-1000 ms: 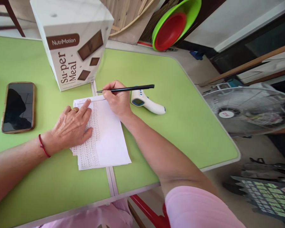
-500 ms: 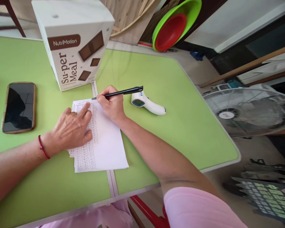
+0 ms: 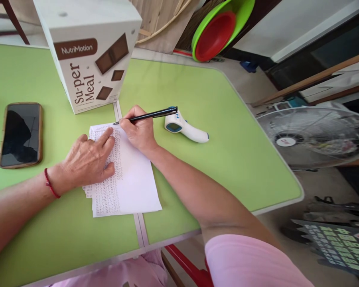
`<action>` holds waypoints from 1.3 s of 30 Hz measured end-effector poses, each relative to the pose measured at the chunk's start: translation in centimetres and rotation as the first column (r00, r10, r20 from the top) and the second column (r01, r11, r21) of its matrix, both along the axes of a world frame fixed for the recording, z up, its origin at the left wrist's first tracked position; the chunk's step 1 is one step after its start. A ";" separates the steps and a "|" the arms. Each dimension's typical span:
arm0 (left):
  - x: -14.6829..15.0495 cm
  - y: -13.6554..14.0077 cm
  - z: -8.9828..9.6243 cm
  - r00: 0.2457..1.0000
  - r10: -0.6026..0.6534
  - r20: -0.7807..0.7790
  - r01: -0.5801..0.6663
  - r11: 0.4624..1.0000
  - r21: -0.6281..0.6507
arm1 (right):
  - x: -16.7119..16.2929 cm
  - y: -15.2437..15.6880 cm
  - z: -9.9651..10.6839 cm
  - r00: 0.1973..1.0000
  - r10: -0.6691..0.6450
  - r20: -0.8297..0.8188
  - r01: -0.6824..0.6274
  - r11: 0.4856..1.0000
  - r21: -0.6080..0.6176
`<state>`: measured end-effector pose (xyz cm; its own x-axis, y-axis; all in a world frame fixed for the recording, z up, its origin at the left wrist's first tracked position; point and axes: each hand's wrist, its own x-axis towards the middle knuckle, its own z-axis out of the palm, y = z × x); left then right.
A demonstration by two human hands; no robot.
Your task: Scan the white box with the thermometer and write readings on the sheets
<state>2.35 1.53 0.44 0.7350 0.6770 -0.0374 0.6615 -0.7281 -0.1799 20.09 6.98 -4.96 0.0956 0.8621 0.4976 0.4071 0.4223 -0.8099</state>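
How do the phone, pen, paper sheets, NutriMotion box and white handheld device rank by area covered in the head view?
1. NutriMotion box, though the top edge crops it
2. Paper sheets, partly covered by the left hand
3. Phone
4. White handheld device
5. Pen, long but thin

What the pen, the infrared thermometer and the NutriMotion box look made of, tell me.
Black pen: probably plastic, judging by its glossy highlights.
Infrared thermometer: likely smooth molded plastic; its white body is evenly rounded.
NutriMotion box: apparently printed cardboard, given its flat panels and crisp folded edges.
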 end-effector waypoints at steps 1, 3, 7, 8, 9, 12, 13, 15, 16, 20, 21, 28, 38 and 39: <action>0.0 0.0 0.0 1.000 0.000 0.002 0.000 1.000 -0.001 | 0.0 0.0 0.0 1.000 0.002 0.000 -0.002 1.000 0.001; -0.1 0.0 -0.1 1.000 -0.002 0.004 0.002 1.000 -0.007 | 0.0 0.0 0.0 1.000 0.009 0.007 -0.009 1.000 -0.008; -0.1 0.0 0.0 1.000 0.002 -0.009 -0.003 1.000 -0.021 | 0.1 0.0 -0.1 1.000 0.016 0.010 -0.016 1.000 -0.017; 0.0 0.0 0.0 1.000 0.006 -0.013 -0.006 1.000 -0.022 | 0.1 0.0 -0.1 1.000 0.016 0.009 -0.016 1.000 -0.015; 0.0 0.0 0.0 1.000 0.008 -0.016 -0.008 1.000 -0.022 | 0.1 0.0 -0.1 1.000 0.017 0.011 -0.016 1.000 -0.016; 0.0 0.0 0.0 1.000 0.010 -0.020 -0.011 1.000 -0.019 | 0.1 0.0 0.0 1.000 0.015 0.020 -0.014 1.000 -0.024; 0.0 0.0 0.0 1.000 0.010 -0.020 -0.011 1.000 -0.018 | 0.1 0.0 0.0 1.000 0.011 0.019 -0.011 1.000 -0.026; 0.0 0.0 -0.1 1.000 0.011 -0.020 -0.012 1.000 -0.020 | 0.0 -0.1 0.1 1.000 0.008 0.010 -0.008 1.000 -0.025; 0.0 0.0 -0.1 1.000 0.013 -0.019 -0.013 1.000 -0.021 | 0.0 -0.1 0.1 1.000 0.011 0.003 -0.011 1.000 -0.022; 0.0 0.0 0.0 1.000 0.018 -0.020 -0.018 0.999 -0.027 | 0.0 -0.1 0.1 1.000 0.020 -0.022 -0.020 1.000 -0.018; 0.0 0.0 0.0 1.000 0.018 -0.021 -0.019 0.999 -0.029 | 0.0 -0.1 0.1 1.000 0.019 -0.024 -0.019 1.000 -0.019; 0.0 -0.1 0.1 1.000 0.013 -0.006 -0.013 0.999 -0.038 | 0.0 0.0 0.2 1.000 0.018 -0.011 -0.018 0.997 -0.081; 0.0 0.0 0.3 1.000 0.017 -0.007 -0.018 0.998 -0.057 | 0.0 0.0 0.1 1.000 0.003 0.024 -0.001 0.998 -0.057; 0.0 0.0 0.2 1.000 0.015 -0.007 -0.015 0.998 -0.054 | 0.0 0.1 0.1 1.000 0.007 0.017 -0.006 0.999 -0.054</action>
